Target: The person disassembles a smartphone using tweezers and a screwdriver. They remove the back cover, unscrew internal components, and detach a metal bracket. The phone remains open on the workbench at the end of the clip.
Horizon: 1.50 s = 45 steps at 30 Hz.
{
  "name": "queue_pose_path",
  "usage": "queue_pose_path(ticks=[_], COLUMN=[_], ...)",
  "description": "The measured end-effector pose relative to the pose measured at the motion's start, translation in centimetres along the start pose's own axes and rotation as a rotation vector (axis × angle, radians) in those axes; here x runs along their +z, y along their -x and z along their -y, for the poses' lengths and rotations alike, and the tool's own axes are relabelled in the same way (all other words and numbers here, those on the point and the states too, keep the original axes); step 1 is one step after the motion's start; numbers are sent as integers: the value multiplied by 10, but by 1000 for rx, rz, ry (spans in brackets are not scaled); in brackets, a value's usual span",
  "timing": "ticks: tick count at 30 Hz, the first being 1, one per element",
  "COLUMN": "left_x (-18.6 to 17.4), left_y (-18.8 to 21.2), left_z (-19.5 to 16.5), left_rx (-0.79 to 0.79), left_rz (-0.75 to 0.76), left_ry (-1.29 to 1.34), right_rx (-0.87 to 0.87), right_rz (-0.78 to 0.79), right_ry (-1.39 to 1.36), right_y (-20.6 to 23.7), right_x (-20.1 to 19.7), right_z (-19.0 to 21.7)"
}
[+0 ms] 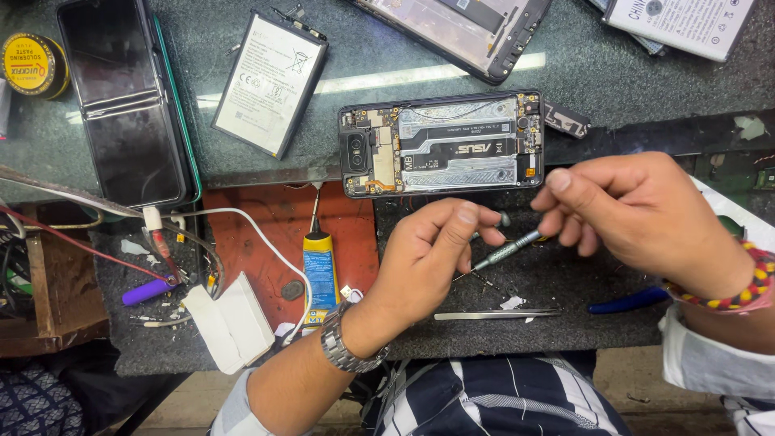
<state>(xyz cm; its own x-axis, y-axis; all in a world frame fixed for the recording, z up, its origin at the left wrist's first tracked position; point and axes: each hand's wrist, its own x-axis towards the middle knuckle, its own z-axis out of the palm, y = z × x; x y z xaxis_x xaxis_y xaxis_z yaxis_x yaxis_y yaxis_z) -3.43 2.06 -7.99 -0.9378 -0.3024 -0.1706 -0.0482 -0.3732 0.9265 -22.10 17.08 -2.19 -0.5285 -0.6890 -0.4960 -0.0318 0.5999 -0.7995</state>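
A: What lies around the opened phone (441, 143) on the worktop (565, 274)?

B: Its back is off and it lies flat across the line where the glass sheet meets the dark mat. Left of it rests a loose white battery (270, 82), and further left a black phone (129, 101) lies folded out. Another opened phone (464, 28) sits above it at the top edge, with a second battery (686, 24) at the top right. A round yellow tin (32, 64) is at the far left

A: And nearer the person?

B: A yellow and blue glue tube (320, 270) lies on the red mat, a white charger block (230, 323) and its cable beside it. Tweezers (496, 314) lie just below the hands, and a blue handle (630, 301) shows under the right wrist

A: Is there room to move?

B: The dark mat between the opened phone and the tweezers is mostly bare; the hands fill it

A: The hands?

B: The right hand (638, 214) is pinched narrow round the top of a thin screwdriver (507, 249), which slants down to the left. The left hand (432, 250) is curled, thumb and fingers closed near the screwdriver's lower shaft; I cannot tell whether they grip it
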Motion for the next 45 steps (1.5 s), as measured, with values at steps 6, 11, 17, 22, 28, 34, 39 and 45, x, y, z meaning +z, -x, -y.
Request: queue_pose_path(ticks=[6, 11, 17, 22, 28, 34, 39, 45], left_x=[5, 6, 6, -7, -16, -14, -19, -16], left_y=[6, 8, 3, -7, -7, -6, -5, -4], left_z=[-15, -25, -15, -1, 3, -1, 0, 5], left_rx=[37, 125, 52, -48, -38, -14, 22, -7], left_rz=[-32, -62, -52, -66, -132, -147, -202, -191], left_ry=[-211, -417, -285, 43, 241, 219, 218, 186], right_rx=[-304, -587, -726, -818, -857, -813, -727, -733], right_rz=[176, 55, -307, -244, -215, -135, 129, 141], right_ry=[522, 509, 419, 477, 501, 480, 573, 680], right_y=[7, 10, 11, 7, 7, 11, 7, -6], right_x=[-18, -14, -3, 5, 4, -5, -6, 21], right_z=[12, 17, 16, 11, 8, 17, 19, 4])
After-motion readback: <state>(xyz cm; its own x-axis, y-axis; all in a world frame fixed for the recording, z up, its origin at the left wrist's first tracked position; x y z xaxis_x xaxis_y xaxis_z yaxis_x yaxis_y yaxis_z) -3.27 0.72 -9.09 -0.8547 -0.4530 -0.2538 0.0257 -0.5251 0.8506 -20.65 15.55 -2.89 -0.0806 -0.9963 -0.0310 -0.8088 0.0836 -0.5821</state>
